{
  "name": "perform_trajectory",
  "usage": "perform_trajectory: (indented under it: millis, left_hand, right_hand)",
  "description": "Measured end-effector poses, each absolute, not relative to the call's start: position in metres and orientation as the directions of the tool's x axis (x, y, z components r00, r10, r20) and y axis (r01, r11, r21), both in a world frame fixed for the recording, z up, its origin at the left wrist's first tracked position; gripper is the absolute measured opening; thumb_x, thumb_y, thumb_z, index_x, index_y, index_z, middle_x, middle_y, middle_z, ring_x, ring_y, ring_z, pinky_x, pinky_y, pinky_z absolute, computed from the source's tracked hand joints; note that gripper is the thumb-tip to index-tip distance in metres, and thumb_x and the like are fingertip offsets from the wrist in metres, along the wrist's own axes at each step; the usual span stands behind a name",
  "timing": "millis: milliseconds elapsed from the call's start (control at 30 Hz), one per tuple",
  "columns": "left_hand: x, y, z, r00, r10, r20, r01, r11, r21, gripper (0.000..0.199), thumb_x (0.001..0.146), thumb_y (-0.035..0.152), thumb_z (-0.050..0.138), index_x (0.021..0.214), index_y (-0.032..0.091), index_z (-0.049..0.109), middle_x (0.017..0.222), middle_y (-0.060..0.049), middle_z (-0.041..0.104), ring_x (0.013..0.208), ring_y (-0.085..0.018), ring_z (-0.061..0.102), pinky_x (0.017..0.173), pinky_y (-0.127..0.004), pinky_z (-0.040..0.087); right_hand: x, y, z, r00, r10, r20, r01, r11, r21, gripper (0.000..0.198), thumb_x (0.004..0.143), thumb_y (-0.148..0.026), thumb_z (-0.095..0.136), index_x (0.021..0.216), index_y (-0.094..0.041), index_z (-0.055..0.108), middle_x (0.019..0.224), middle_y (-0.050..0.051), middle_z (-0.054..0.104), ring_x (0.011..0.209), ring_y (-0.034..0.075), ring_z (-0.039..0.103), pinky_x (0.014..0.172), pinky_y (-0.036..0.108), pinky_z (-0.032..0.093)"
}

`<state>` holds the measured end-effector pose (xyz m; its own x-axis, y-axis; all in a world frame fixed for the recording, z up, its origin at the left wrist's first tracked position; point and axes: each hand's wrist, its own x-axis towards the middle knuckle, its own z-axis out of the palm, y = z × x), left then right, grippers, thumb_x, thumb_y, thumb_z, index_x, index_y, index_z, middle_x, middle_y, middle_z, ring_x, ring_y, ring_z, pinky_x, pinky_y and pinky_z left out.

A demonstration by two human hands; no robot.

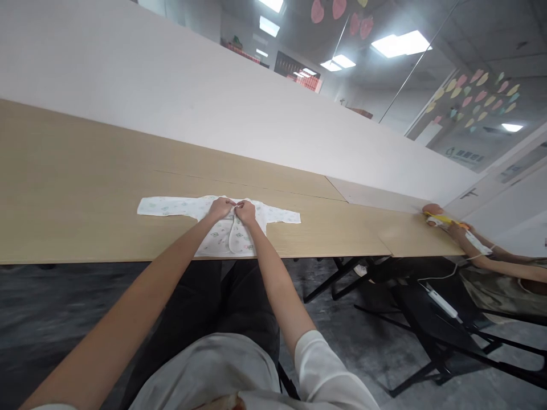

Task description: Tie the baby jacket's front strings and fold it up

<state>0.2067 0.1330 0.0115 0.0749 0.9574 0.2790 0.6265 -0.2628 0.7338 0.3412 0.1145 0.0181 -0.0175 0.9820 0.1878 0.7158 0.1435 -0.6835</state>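
A small white baby shirt with a pale print lies on the wooden table, its sleeves spread out to both sides. Near its neckline my left hand pinches the cloth at the front edge. Close beside it, almost touching, my right hand also has its fingertips closed on the front edge. Below the hands the overlapping front edge curves down to the hem, which lies near the table's front edge. Whatever fastening may be between the fingertips is too small to make out.
A white wall with glass above runs behind the table. At the far right another person's arms reach to a doll on the table. A black folding chair carrying a white power strip stands at right.
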Motion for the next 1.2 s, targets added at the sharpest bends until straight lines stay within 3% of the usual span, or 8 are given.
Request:
perform_trajectory:
  millis: [100, 300, 433, 833, 1200]
  left_hand:
    - [0.213, 0.131, 0.014, -0.087, 0.982, 0.168, 0.694, -0.061, 0.717, 0.024, 0.071, 0.031, 0.058, 0.081, 0.020, 0.077, 0.092, -0.014, 0.076, 0.096, -0.031, 0.067, 0.086, -0.038, 0.050]
    - [0.231, 0.114, 0.018, -0.230, 0.968, 0.096, 0.785, 0.127, 0.606, 0.031, 0.081, 0.037, 0.060, 0.100, 0.023, 0.080, 0.106, -0.010, 0.076, 0.101, -0.029, 0.068, 0.080, -0.031, 0.050]
    - [0.232, 0.103, 0.016, -0.207, 0.962, 0.177, 0.799, 0.062, 0.598, 0.035, 0.088, 0.040, 0.056, 0.111, 0.027, 0.078, 0.116, -0.006, 0.073, 0.105, -0.027, 0.067, 0.080, -0.030, 0.050]
    - [0.229, 0.097, 0.016, -0.220, 0.947, 0.233, 0.730, 0.001, 0.683, 0.034, 0.085, 0.030, 0.055, 0.110, 0.021, 0.076, 0.107, -0.007, 0.076, 0.102, -0.026, 0.067, 0.084, -0.031, 0.050]
    - [0.230, 0.097, 0.018, -0.256, 0.944, 0.207, 0.687, 0.027, 0.726, 0.029, 0.084, 0.039, 0.059, 0.101, 0.023, 0.077, 0.102, -0.005, 0.076, 0.101, -0.026, 0.068, 0.084, -0.031, 0.050]
  right_hand:
    - [0.345, 0.115, 0.014, 0.024, 0.974, 0.225, 0.674, 0.150, -0.723, 0.027, 0.078, -0.008, 0.059, 0.101, -0.016, 0.072, 0.104, 0.007, 0.076, 0.099, 0.015, 0.070, 0.094, 0.024, 0.050]
    - [0.343, 0.114, 0.008, 0.120, 0.960, 0.251, 0.555, 0.145, -0.819, 0.024, 0.078, -0.007, 0.058, 0.094, -0.017, 0.072, 0.097, 0.004, 0.076, 0.092, 0.015, 0.071, 0.089, 0.022, 0.052]
    - [0.342, 0.117, 0.006, 0.132, 0.960, 0.247, 0.491, 0.154, -0.857, 0.021, 0.078, -0.007, 0.058, 0.090, -0.019, 0.070, 0.094, 0.003, 0.076, 0.089, 0.014, 0.072, 0.087, 0.023, 0.053]
    - [0.344, 0.116, 0.005, 0.050, 0.950, 0.309, 0.454, 0.254, -0.854, 0.026, 0.086, -0.006, 0.046, 0.090, -0.019, 0.068, 0.097, 0.004, 0.074, 0.093, 0.014, 0.069, 0.092, 0.024, 0.051]
    - [0.339, 0.119, 0.007, 0.064, 0.963, 0.261, 0.433, 0.209, -0.877, 0.017, 0.075, -0.009, 0.052, 0.082, -0.021, 0.061, 0.081, -0.001, 0.068, 0.078, 0.014, 0.065, 0.080, 0.024, 0.052]
